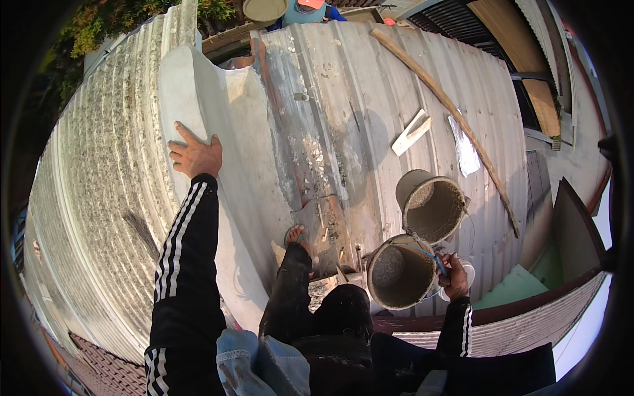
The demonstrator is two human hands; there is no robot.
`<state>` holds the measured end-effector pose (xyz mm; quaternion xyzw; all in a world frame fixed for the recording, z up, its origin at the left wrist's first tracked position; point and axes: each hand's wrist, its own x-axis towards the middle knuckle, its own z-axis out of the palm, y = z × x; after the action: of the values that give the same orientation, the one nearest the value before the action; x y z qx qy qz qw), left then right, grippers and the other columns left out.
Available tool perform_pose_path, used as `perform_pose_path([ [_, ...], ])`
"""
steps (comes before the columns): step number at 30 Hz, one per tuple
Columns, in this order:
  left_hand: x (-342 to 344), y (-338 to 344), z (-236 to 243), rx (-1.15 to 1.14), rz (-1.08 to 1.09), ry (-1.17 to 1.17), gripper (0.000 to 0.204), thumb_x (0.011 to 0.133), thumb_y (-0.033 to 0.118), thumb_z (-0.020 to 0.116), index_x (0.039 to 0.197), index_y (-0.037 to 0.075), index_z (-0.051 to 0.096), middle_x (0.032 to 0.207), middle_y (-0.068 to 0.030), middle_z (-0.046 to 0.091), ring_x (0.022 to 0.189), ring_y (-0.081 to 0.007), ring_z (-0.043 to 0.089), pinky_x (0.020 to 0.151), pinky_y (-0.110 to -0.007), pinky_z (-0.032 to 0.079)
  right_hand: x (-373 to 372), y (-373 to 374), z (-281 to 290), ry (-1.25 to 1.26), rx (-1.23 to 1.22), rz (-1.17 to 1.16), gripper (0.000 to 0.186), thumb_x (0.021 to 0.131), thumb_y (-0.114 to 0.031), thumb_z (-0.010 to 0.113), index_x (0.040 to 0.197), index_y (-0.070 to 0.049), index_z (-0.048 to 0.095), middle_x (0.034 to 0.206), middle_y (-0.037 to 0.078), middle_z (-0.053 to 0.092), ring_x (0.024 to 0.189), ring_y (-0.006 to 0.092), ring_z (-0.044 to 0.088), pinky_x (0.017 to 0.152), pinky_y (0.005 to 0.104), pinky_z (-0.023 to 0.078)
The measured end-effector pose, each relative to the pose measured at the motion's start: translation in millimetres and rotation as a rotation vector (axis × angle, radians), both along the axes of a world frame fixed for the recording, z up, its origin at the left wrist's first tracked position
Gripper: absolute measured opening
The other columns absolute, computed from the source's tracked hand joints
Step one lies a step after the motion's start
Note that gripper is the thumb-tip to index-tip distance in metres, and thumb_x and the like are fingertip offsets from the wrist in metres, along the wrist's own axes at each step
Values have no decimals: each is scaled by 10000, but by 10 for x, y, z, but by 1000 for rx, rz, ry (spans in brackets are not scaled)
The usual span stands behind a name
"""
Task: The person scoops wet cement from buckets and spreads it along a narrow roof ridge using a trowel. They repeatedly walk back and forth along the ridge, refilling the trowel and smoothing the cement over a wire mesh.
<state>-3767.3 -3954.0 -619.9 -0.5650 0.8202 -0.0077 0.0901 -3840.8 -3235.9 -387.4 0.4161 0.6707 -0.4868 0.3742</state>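
My left hand [196, 152] lies flat, fingers spread, on top of the smooth grey cement ridge [179, 82] along the corrugated roofing. At lower right my right hand [454, 277] is closed around the blue-wrapped part of a wire bucket handle [438, 263]. That handle belongs to the nearer cement-smeared bucket [413, 287], which is tilted, with grey residue inside. A second cement-coated bucket [408, 188] stands against it, just beyond. Partly hidden behind my right hand is a white container [468, 272].
A long wooden pole [442, 96] lies across the metal roof sheets [350, 59]. Near it are a pale angled piece [411, 133] and a shiny silver sheet [464, 148]. Rubble [310, 155] lines the ridge's foot. A person in an orange cap [312, 4] is at the far edge, beside a round basin [264, 8].
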Motion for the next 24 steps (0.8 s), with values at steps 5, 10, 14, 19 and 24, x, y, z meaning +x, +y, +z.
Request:
perform_pose_path([
  [5,-7,-34,52,33,-11,-5,1139,882,592,702,1710,144,61,1562,-424,306,1323,-496,436,1061,-595,360,-593,-41,541,127,126,70,439,1072,-607,506,1031,-189,634,683,29,630,426,64,335,436,250,238],
  [10,15,-38,104,124,27,40,1136,890,575,700,1713,158,39,1584,-425,281,1410,-521,371,1115,-613,314,-1210,-197,1044,261,227,141,443,1066,-607,516,1047,-182,637,668,19,630,421,60,317,431,251,225],
  [14,53,-44,76,107,10,73,1155,884,568,711,1714,174,11,1598,-410,274,1433,-530,346,1131,-619,300,-1839,-381,979,355,223,269,438,1064,-598,523,1049,-174,635,678,5,634,425,56,320,428,248,223],
  [19,13,-43,-85,29,58,149,1193,856,478,793,1715,245,-1,1621,-359,271,1480,-501,322,1171,-639,280,-3545,-779,-142,182,36,378,410,1062,-583,526,1101,-188,627,731,19,650,459,56,369,430,243,241],
  [24,-100,-42,-118,44,66,147,1237,822,380,843,1714,254,-5,1618,-354,256,1516,-507,269,1194,-665,247,-4877,-1186,-1991,-41,-35,373,426,1097,-570,421,1134,-195,620,732,54,654,486,118,388,481,311,281],
])
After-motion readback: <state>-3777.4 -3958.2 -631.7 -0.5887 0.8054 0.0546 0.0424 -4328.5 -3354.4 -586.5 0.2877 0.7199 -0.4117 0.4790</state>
